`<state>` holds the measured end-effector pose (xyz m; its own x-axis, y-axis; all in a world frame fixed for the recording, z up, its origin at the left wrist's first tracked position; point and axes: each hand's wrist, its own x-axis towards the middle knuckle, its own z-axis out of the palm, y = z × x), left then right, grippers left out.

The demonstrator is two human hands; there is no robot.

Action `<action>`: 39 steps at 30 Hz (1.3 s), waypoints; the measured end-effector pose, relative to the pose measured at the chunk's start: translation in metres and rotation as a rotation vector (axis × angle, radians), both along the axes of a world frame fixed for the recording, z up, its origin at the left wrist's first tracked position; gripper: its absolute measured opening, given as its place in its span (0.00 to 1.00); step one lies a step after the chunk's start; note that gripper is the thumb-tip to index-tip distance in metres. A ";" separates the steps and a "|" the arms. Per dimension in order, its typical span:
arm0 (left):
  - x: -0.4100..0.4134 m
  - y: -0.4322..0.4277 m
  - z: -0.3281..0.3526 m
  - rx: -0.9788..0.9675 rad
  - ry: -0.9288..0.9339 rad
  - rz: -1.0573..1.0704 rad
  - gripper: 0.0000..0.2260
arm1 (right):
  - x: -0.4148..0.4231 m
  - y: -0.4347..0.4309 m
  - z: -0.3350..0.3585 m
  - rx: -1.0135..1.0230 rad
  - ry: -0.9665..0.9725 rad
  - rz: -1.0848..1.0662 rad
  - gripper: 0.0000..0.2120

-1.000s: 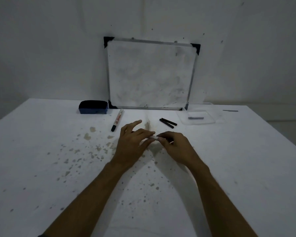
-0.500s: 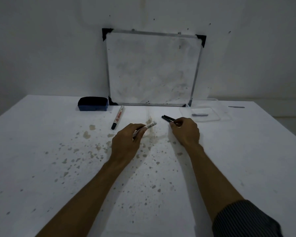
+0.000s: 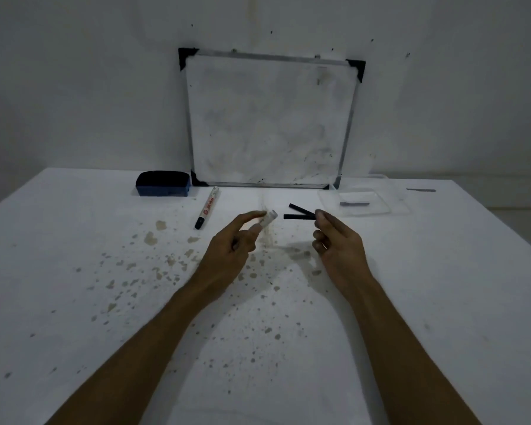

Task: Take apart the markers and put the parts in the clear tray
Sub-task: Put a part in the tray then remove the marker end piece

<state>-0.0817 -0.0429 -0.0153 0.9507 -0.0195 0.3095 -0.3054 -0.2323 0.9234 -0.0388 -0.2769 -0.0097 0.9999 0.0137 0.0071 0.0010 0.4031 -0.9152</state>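
My left hand grips a white marker barrel, whose open end points up and right. My right hand pinches the right end of a black ink stick that lies level just above the table. A second black stick slants beside it, and the two meet at my fingertips in a V. One whole white marker with a black cap lies to the left. At the back right stands the clear tray, with a grey part inside.
A whiteboard leans on the wall behind the table. A dark blue eraser sits to its left. A small grey piece lies beyond the tray. The white tabletop is speckled with brown stains.
My hands came apart. The left kept the barrel and raised it. The right reached to the two black sticks, then drew back slightly, and the sticks now form a V instead of lying parallel.
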 end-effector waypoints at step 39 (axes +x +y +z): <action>-0.010 0.073 0.016 -0.042 0.139 0.009 0.09 | -0.035 0.066 -0.015 -0.909 -0.507 0.139 0.12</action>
<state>-0.0914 0.0299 0.0010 0.9845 -0.0009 0.1755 -0.1723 -0.1944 0.9657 -0.0737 -0.2109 -0.0246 0.8720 0.3381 0.3540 0.4750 -0.4096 -0.7789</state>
